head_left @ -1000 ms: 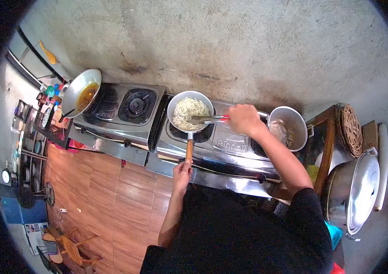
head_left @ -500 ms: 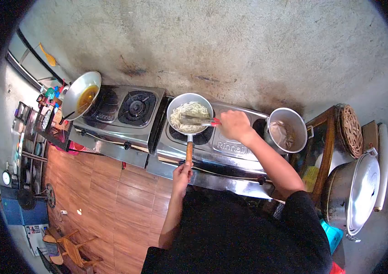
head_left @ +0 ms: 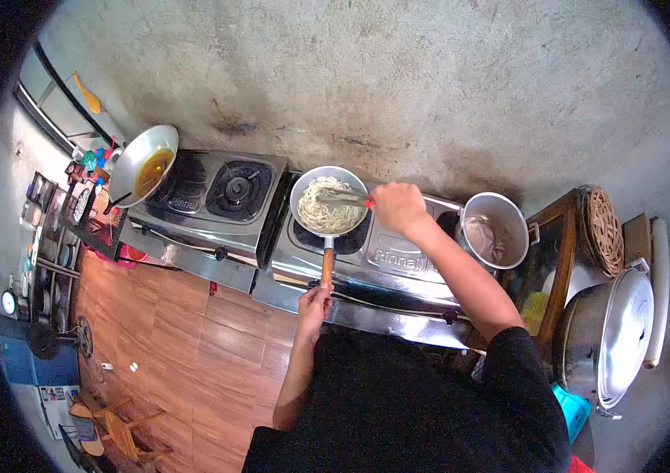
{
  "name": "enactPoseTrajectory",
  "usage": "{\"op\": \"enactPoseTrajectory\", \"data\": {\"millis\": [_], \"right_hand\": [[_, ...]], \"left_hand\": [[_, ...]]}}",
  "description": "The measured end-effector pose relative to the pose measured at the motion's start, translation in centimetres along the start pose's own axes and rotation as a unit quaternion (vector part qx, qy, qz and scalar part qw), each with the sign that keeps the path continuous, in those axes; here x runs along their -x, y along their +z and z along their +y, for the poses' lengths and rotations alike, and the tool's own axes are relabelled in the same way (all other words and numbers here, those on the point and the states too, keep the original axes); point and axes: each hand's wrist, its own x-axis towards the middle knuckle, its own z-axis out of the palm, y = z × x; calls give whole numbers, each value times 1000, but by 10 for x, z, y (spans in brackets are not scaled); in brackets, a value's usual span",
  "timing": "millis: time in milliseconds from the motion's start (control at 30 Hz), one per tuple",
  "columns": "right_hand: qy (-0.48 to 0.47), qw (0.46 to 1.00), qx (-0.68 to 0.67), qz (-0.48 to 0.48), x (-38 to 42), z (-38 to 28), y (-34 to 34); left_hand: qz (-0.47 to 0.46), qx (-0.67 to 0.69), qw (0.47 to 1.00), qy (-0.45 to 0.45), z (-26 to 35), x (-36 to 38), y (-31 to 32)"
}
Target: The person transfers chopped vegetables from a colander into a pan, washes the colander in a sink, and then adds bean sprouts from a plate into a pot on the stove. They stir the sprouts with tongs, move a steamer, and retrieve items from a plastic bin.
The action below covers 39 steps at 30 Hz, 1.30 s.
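My left hand (head_left: pixel 314 306) is wrapped round the wooden handle (head_left: pixel 327 266) of a small pan (head_left: pixel 300 191), which stands on the left burner of the right-hand stove. Pale noodles (head_left: pixel 321 211) lie in the pan. Above its right rim, my right hand (head_left: pixel 398 206) is closed on metal tongs (head_left: pixel 347 199) with red on the grip. The tips of the tongs are in the noodles. To the right of this hand, a deep pot (head_left: pixel 470 206) holds liquid and something pale brown.
A wok (head_left: pixel 134 158) with brown oil sits at the left end of the left stove (head_left: pixel 244 223). At right stand a wood-framed cabinet (head_left: pixel 559 268), woven baskets (head_left: pixel 604 229) and a large lidded pot (head_left: pixel 583 339). A wooden stool (head_left: pixel 120 432) stands on the floor.
The tongs and my right hand have shifted slightly up and left, and the noodles lie differently in the pan. My left hand keeps its hold on the handle.
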Motion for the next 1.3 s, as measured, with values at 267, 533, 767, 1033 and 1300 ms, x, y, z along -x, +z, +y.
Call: {"op": "enactPoseTrajectory", "data": {"millis": [267,533,767,1033,1300], "right_hand": [[-45,999,10,-18,36,2,-29],[5,998,52,-31,4,3,-36],[-39,998,-29,-34,7,-13,-17],[-25,994,76,-80,13,5,-57],[-9,999,23,-32,-14,-10,-23]], "left_hand": [[3,-1,1000,-18,0,0,-1],[-3,-9,1000,-10,1,2,0],[4,-9,1000,-15,2,2,2],[-2,-11,1000,-23,2,0,-1],[-19,-11,1000,-23,5,1,-3]]}}
